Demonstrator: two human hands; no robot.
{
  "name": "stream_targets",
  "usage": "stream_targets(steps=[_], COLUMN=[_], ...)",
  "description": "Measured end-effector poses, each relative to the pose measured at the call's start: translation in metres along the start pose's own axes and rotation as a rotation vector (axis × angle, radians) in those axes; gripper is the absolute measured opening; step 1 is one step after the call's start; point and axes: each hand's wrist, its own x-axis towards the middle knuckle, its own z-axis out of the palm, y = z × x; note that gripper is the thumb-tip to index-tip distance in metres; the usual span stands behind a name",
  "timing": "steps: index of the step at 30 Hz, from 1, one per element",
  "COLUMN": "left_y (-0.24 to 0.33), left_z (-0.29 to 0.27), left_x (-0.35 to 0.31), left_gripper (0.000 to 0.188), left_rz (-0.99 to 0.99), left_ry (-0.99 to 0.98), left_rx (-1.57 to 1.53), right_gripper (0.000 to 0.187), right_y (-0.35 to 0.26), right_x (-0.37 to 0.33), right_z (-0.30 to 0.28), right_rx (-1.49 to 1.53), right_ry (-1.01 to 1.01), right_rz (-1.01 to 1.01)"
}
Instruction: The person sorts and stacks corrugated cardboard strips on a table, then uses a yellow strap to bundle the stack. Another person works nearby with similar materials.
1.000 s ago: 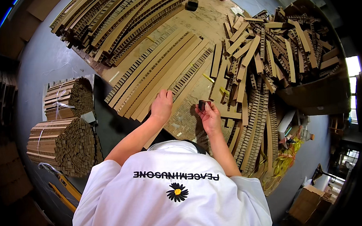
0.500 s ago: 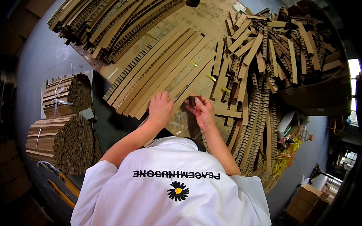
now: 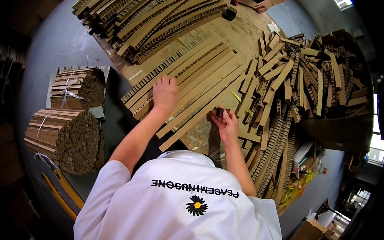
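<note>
Long honeycomb cardboard strips (image 3: 199, 93) lie side by side on the brown tabletop in front of me. My left hand (image 3: 165, 94) is closed, its bent fingers gripping at the near part of the strips on the left; its fingertips are partly hidden. Two strips (image 3: 175, 140) stick out toward me past the table edge, apart from the left group. Close to their right side, my right hand (image 3: 225, 123) is closed around a small dark block-like object (image 3: 220, 112) with a reddish part. Its exact kind does not show.
Stacked strips (image 3: 152, 26) fill the far left of the table. A heap of short cardboard pieces (image 3: 302, 75) lies right, beside a dark container (image 3: 340, 129). Tied bundles (image 3: 67, 139) stand left. Across the table, a co-worker's hands (image 3: 263, 6) are near a black block (image 3: 229, 13).
My left hand has moved away from me and left over the strips. Two strips now lie apart from the left group. My right hand keeps its dark object. The co-worker's hands and forearm show more.
</note>
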Motion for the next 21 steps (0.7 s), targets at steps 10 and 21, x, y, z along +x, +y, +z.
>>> stream_targets(steps=[10,21], left_y=[-0.032,-0.045], left_z=[0.025,0.027], left_x=[0.006,0.039], left_gripper=[0.017,0.024], left_rz=[-0.06,-0.128], left_ry=[-0.226,-0.073], left_rx=[-0.371,-0.064], right_gripper=[0.013,0.021], right_y=[0.018,0.017], right_x=[0.001,-0.005], right_z=[0.007,0.008], right_rx=[-0.019,-0.044], right_ry=[-0.018,-0.007], right_rz=[0.057,0.056])
